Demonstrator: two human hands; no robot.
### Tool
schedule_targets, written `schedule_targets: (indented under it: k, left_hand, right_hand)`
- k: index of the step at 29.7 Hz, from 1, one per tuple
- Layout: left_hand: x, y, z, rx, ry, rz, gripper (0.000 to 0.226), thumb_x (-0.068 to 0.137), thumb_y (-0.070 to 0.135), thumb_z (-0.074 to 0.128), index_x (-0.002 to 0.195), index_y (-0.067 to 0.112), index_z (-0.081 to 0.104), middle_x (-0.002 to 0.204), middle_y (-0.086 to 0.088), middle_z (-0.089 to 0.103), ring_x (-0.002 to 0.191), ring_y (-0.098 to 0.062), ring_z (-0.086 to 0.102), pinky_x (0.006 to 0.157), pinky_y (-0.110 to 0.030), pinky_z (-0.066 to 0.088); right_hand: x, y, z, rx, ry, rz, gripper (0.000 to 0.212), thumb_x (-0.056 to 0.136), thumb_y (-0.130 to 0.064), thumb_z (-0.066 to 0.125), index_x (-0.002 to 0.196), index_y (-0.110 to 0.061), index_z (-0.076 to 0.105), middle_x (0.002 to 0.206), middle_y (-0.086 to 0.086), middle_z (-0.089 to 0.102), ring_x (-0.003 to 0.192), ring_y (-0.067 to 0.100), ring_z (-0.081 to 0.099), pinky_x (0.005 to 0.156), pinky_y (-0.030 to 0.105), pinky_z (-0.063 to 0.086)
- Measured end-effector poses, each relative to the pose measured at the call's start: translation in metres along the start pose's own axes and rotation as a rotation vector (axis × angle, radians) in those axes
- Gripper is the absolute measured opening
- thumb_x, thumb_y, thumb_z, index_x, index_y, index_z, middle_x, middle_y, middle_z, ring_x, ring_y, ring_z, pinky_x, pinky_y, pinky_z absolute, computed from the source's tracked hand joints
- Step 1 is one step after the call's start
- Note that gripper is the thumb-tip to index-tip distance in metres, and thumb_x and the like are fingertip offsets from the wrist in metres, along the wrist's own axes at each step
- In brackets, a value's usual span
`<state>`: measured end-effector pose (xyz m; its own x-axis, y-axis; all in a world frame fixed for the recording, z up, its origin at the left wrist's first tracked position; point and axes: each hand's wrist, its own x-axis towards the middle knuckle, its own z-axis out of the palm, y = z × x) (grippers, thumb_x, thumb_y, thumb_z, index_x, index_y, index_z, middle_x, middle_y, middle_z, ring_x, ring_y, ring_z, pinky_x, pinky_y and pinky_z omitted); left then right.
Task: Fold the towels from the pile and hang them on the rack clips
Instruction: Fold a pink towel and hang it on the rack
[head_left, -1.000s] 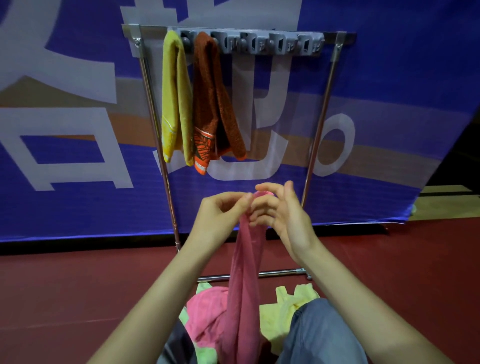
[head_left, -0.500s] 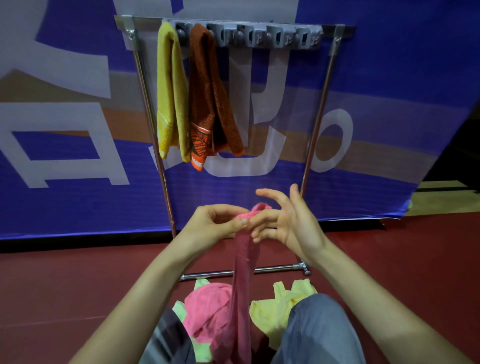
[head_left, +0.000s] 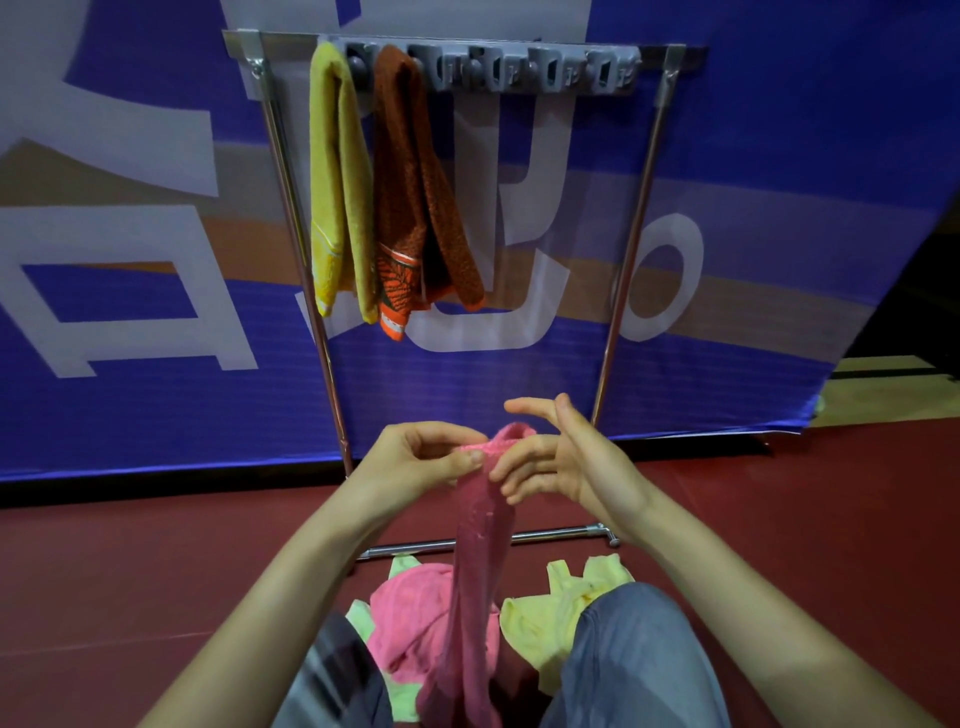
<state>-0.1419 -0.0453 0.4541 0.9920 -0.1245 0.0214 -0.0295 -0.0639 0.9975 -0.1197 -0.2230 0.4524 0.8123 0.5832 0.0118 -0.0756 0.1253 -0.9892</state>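
A: Head view. The pink towel (head_left: 480, 545) is up off the pile (head_left: 405, 613), hanging in a long narrow strip between the knees. Its top fold is held low in front of the rack (head_left: 631, 249).

B: The hands are close together on that fold. The left hand (head_left: 415, 462) pinches it, thumb against fingertips. The right hand (head_left: 566, 462) has loose, spread fingers. The lower ones touch the cloth, while index and thumb are clear of it.

A: So only 1 real grip, and that's the risk for me. If the left pinch slackens, the strip drops onto the pile and the fold is gone.

B: The lower end also runs out of frame over the pile. On the lift it could drag another towel along.

A: Up top, 2 are hung: the yellow towel (head_left: 337, 182) and the orange towel (head_left: 410, 171), side by side at the left end. Free clips (head_left: 545, 73) run to their right.

B: The orange one spreads wide at the bottom. If the pink goes on the clip just beside it, it may bunch against it or knock it loose.

A: The fold looks thick too. If it's too bulky, a clip might not bite and the towel would slide out.

B: I'd call the folding nearly done and the hanging not yet begun.
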Motion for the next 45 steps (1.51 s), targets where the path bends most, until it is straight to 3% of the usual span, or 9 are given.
schedule_targets:
  k: [5,8,12,15,20,26,32,35,45]
  left_hand:
    - [-0.004,0.006,-0.002,0.051,-0.048,0.04,0.015,0.074,-0.002,0.065,0.079,0.011,0.069,0.065,0.005,0.07,0.067,-0.009,0.062,0.066,-0.017,0.052]
    - [-0.007,0.01,-0.002,0.09,-0.086,0.066,0.015,0.075,-0.003,0.064,0.081,0.009,0.069,0.065,0.007,0.071,0.066,-0.003,0.064,0.068,-0.014,0.052]
    - [-0.01,0.013,-0.004,0.122,-0.101,0.083,0.016,0.076,-0.003,0.063,0.081,0.011,0.068,0.065,0.009,0.072,0.067,-0.001,0.064,0.065,-0.012,0.052]
    - [-0.013,0.014,-0.006,0.146,-0.089,0.077,0.016,0.076,-0.003,0.063,0.081,0.012,0.068,0.065,0.01,0.072,0.067,-0.001,0.064,0.066,-0.013,0.052]
    - [-0.013,0.01,-0.014,0.197,0.027,0.05,0.014,0.078,0.009,0.065,0.082,0.021,0.07,0.068,0.005,0.071,0.077,-0.02,0.06,0.072,-0.035,0.045]
    - [-0.009,0.024,-0.014,0.298,0.033,0.191,0.014,0.085,0.008,0.058,0.087,0.02,0.066,0.083,0.008,0.068,0.075,0.004,0.061,0.068,-0.009,0.048]
    - [-0.006,0.046,-0.007,0.48,-0.127,0.203,0.031,0.084,0.042,0.052,0.104,0.021,0.064,0.102,0.004,0.069,0.095,-0.005,0.061,0.083,-0.019,0.046]
    - [-0.004,0.052,0.001,0.521,-0.146,0.208,0.026,0.09,0.03,0.049,0.104,0.016,0.066,0.1,-0.001,0.07,0.094,-0.01,0.063,0.085,-0.025,0.048]
    - [0.0,0.048,0.006,0.635,-0.124,0.237,0.017,0.087,0.022,0.054,0.09,0.012,0.067,0.083,-0.002,0.068,0.078,-0.009,0.061,0.073,-0.023,0.047]
  right_hand:
    - [-0.003,0.001,-0.007,-0.187,0.122,-0.016,0.026,0.093,-0.025,0.037,0.117,-0.016,0.043,0.062,0.009,0.058,0.05,0.013,0.056,0.052,0.02,0.049]
    - [-0.001,0.005,-0.013,-0.34,0.147,-0.024,0.028,0.091,-0.017,0.047,0.117,-0.022,0.043,0.056,-0.001,0.055,0.046,0.007,0.052,0.051,0.018,0.047]
    - [0.001,0.011,-0.017,-0.49,0.142,-0.051,0.034,0.081,-0.018,0.063,0.107,-0.037,0.05,0.077,-0.006,0.047,0.071,0.008,0.047,0.07,0.022,0.044]
    - [0.001,0.011,-0.017,-0.581,0.112,-0.111,0.018,0.076,-0.016,0.069,0.086,-0.03,0.063,0.084,-0.008,0.049,0.079,0.002,0.049,0.076,0.013,0.041]
    - [-0.006,0.013,-0.017,-0.46,0.012,-0.091,0.023,0.075,0.001,0.066,0.076,-0.022,0.062,0.071,-0.014,0.067,0.071,-0.007,0.058,0.072,0.011,0.046]
    - [-0.005,0.0,-0.011,-0.371,0.297,-0.222,0.019,0.074,-0.003,0.067,0.074,-0.022,0.068,0.062,-0.017,0.069,0.065,-0.004,0.062,0.067,0.012,0.05]
    - [0.0,-0.017,0.002,-0.342,0.253,-0.281,0.018,0.074,-0.003,0.067,0.075,-0.02,0.069,0.061,-0.014,0.069,0.064,-0.003,0.064,0.062,0.011,0.049]
    - [0.003,-0.013,0.008,-0.333,0.229,-0.275,0.02,0.073,-0.002,0.068,0.073,-0.023,0.069,0.061,-0.014,0.069,0.065,-0.002,0.064,0.065,0.011,0.049]
    - [0.001,-0.009,0.01,-0.379,0.155,-0.195,0.022,0.075,-0.006,0.068,0.068,-0.027,0.065,0.057,-0.016,0.067,0.061,-0.005,0.062,0.062,0.008,0.047]
